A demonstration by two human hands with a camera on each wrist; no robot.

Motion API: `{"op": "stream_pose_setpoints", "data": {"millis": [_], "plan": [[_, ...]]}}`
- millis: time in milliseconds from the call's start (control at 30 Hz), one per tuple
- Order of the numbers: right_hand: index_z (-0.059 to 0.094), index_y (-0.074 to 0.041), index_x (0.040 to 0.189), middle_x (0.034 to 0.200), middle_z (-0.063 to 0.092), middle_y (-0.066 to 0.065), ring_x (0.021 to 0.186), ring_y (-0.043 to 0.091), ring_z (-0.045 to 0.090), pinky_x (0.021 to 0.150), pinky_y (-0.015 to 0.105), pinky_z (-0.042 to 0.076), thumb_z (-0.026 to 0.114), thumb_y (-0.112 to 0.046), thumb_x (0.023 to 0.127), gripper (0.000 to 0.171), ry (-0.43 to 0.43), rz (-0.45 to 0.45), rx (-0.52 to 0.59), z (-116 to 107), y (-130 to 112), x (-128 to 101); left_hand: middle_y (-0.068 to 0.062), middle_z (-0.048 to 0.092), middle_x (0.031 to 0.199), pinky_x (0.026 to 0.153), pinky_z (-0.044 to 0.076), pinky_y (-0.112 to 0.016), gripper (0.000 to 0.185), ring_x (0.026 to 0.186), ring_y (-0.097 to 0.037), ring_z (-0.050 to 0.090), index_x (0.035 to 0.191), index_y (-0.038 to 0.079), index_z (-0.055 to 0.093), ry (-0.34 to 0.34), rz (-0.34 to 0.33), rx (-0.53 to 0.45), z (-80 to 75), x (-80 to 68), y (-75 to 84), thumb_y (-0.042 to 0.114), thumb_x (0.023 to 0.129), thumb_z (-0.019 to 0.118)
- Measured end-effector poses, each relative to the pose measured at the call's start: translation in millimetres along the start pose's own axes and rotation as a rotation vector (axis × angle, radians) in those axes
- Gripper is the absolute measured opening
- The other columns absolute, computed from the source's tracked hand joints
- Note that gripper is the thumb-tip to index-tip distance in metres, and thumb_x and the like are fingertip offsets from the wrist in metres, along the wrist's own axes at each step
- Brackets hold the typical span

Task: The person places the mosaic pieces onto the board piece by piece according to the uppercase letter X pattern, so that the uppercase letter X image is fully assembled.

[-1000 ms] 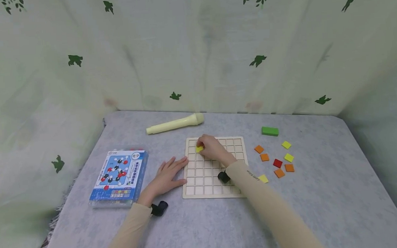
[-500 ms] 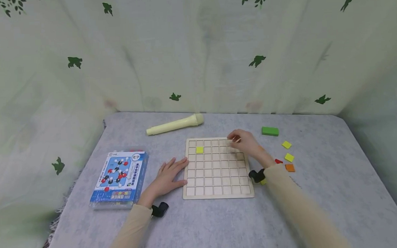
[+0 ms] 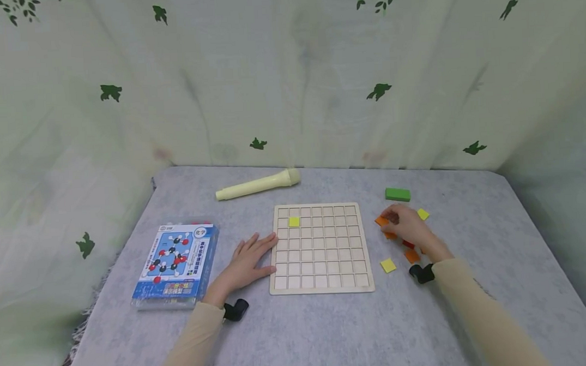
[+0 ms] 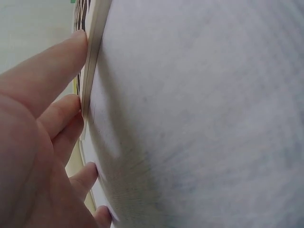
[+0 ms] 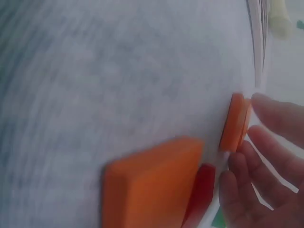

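A wooden grid board (image 3: 322,290) lies on the table with one yellow tile (image 3: 294,221) in its upper left part. My left hand (image 3: 249,261) rests flat beside the board, fingers spread, with the fingertips touching its left edge (image 4: 90,61). My right hand (image 3: 406,224) is to the right of the board. Its thumb and curled index finger pinch an orange tile (image 3: 380,221) that lies on the table. Close by is another orange tile (image 5: 232,123), which the hand partly covers in the head view. A red tile (image 5: 202,192) and a nearer orange tile (image 5: 156,185) lie under the hand.
Loose yellow tiles (image 3: 388,265) lie around the right hand. A green block (image 3: 397,194) is behind it. A pale yellow microphone-shaped stick (image 3: 258,185) lies beyond the board. At the left stands a blue-and-white boxed molecule set (image 3: 176,264). A curtain hangs behind the table.
My right hand has let go of the yellow tile on the board and moved right to the loose orange tiles. The left hand has stayed put.
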State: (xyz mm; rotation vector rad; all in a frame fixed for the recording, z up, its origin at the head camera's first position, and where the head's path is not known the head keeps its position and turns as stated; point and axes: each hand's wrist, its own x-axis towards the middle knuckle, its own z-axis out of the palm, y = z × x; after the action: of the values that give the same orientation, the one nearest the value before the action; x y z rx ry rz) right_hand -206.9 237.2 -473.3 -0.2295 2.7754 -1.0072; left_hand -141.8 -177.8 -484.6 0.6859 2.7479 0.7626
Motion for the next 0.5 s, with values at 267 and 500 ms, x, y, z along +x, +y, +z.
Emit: {"op": "stream_pose_setpoints", "data": {"millis": [267, 500], "plan": [[0.058, -0.003, 0.101, 0.095, 0.057, 0.009, 0.082, 0.024, 0.049, 0.072, 0.036, 0.043, 0.066, -0.009, 0.078, 0.025, 0.035, -0.007, -0.076, 5, -5, 8, 0.003, 0.021, 0.148, 0.104, -0.002, -0.051, 0.067, 0.135, -0.028, 0.005, 0.143, 0.018, 0.028, -0.008, -0.001, -0.002, 0.4, 1.0, -0.2, 0.039, 0.087, 0.057], [0.059, -0.005, 0.102, 0.100, 0.058, 0.008, 0.091, 0.023, 0.053, 0.077, 0.038, 0.046, 0.065, -0.008, 0.080, 0.023, 0.031, -0.154, -0.007, 13, -26, 14, 0.001, 0.022, 0.147, 0.104, -0.002, -0.052, 0.067, 0.135, -0.030, 0.006, 0.143, 0.017, 0.029, 0.003, 0.007, -0.005, -0.4, -0.6, 1.0, 0.038, 0.086, 0.058]]}}
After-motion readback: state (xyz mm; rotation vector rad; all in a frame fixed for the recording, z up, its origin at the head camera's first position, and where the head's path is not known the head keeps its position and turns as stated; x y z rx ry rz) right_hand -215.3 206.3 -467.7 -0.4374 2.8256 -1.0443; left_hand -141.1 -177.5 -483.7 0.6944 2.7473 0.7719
